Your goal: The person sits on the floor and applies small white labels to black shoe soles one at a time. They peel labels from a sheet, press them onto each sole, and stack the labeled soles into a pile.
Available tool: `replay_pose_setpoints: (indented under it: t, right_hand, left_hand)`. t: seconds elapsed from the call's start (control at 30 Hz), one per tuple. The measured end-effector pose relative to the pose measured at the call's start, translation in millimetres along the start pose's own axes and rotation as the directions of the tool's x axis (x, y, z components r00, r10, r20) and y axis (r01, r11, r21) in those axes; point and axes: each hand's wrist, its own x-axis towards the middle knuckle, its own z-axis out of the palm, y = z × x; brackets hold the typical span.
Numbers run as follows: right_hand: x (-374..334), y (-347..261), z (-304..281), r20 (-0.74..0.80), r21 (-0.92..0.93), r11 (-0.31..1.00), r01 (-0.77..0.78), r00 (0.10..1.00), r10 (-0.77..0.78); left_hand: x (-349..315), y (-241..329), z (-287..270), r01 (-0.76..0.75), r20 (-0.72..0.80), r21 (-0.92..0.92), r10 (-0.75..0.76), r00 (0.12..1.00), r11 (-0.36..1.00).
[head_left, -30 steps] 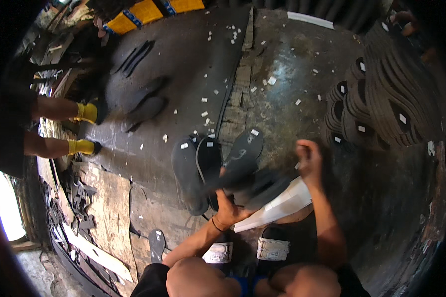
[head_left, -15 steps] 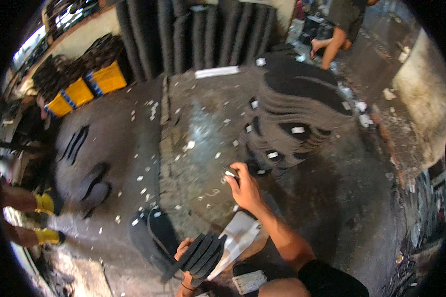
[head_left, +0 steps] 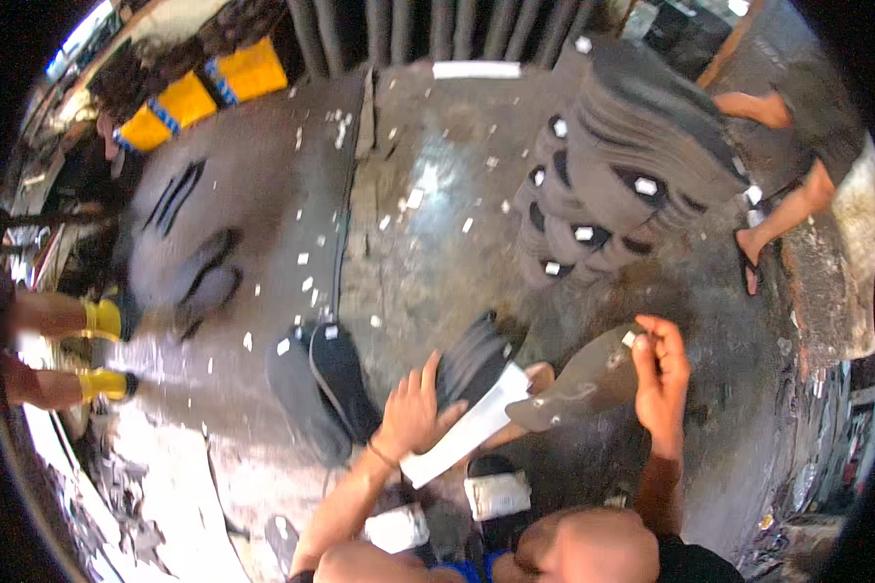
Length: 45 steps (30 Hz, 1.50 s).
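My left hand (head_left: pixel 413 408) rests on a small stack of dark sandal soles (head_left: pixel 472 361) and touches a long white paper strip (head_left: pixel 465 428) lying under them. My right hand (head_left: pixel 659 374) grips the top end of a single grey sole (head_left: pixel 583 381), pinching a small white sticker at its tip. The grey sole tilts down toward my lap. A pair of dark soles (head_left: pixel 321 389) lies flat on the floor just left of my left hand.
A large heap of dark soles with white stickers (head_left: pixel 617 180) sits ahead on the right. Another person's legs (head_left: pixel 778 214) stand at the far right, and feet in yellow socks (head_left: pixel 97 350) at the left. White paper scraps litter the floor; yellow crates (head_left: pixel 199 92) stand at the back.
The view swung right toward the big heap. My right hand lifted off the floor and now holds a grey sole. My left hand stays on the stack.
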Motion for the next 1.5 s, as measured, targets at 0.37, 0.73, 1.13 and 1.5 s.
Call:
replay_pose_setpoints:
  t: [0.37,0.73,1.13,1.5]
  right_hand:
    - [18.9,95.4,134.5,0.368,0.407,0.853,-0.326,0.914,0.174]
    - [13.1,134.1,166.0,0.193,-0.057,0.988,0.141,0.973,-0.128]
    - [-2.9,100.2,166.4,0.186,0.119,0.989,0.088,0.977,-0.109]
    - [-45.2,41.8,203.5,0.482,0.127,0.982,0.137,0.857,-0.182]
  left_hand:
    - [-30.2,-1.0,-28.0,-0.053,-0.232,-0.508,-0.078,0.97,0.86]
    - [-62.8,-3.2,2.8,-0.14,-0.135,0.148,0.16,0.978,0.979]
    - [-60.2,-4.1,0.2,-0.195,-0.168,0.094,0.209,0.963,0.976]
    - [-55.3,-18.8,13.3,-0.237,-0.229,-0.113,0.206,0.951,0.965]
